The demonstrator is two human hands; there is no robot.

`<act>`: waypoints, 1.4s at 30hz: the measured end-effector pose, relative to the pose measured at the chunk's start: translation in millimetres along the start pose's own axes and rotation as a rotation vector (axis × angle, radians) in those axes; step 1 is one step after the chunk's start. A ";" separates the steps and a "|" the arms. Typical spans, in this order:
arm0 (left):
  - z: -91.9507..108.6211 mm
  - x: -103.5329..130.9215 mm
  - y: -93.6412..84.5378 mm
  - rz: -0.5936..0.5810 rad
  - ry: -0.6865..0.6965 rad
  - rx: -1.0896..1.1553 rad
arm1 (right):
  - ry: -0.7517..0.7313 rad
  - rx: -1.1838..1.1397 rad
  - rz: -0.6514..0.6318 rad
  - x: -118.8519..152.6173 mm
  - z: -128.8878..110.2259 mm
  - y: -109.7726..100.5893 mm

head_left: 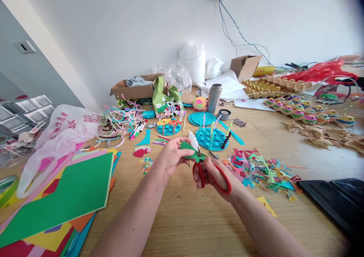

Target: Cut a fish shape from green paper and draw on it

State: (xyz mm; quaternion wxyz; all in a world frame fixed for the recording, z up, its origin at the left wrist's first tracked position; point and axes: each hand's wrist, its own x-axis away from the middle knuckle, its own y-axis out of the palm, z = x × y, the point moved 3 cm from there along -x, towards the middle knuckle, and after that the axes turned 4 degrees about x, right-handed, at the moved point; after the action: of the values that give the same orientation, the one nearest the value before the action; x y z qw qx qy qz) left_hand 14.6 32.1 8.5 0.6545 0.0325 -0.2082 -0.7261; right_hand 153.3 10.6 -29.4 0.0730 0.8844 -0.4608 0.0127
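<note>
My left hand (176, 154) pinches a piece of green paper (188, 148), with a white paper piece (193, 140) behind it. In my right hand (212, 175) is a pair of scissors (223, 181) with red handles, my fingers through the loops. Its blades meet the right side of the green paper, and I cannot tell how far apart they are. Just beyond my hands stands a blue scalloped base (201, 140) with upright twisted pipe cleaners. Left of it sits a smaller blue base (168, 130) bearing orange and yellow fish shapes.
Coloured paper sheets (82, 185) are stacked at the left beside a plastic bag (66, 126). Paper scraps (261, 169) lie right of my hands, near a black tray (330, 196). A steel flask (214, 98), pipe cleaners (122, 116) and painted egg-carton pieces (309, 109) stand farther back.
</note>
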 end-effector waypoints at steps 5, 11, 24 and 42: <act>1.5 2.8 1.4 0.042 0.037 -0.077 | 0.000 0.133 0.088 -1.7 -4.7 -0.4; 3.2 4.1 1.5 0.036 0.043 -0.091 | 0.038 0.243 0.133 0.2 -15.1 0.9; 2.3 2.0 0.5 0.026 0.050 -0.141 | 0.042 0.248 0.158 -0.5 -10.2 -0.4; 0.9 3.4 1.3 0.075 0.056 -0.133 | 0.011 0.262 0.161 -2.1 0.1 -4.8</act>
State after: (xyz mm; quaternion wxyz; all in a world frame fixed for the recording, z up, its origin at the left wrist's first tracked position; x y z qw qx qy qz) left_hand 15.0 28.9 10.5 0.6875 0.0014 -0.1420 -0.7122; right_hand 156.0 15.0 -30.3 -0.0417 0.8466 -0.5240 0.0832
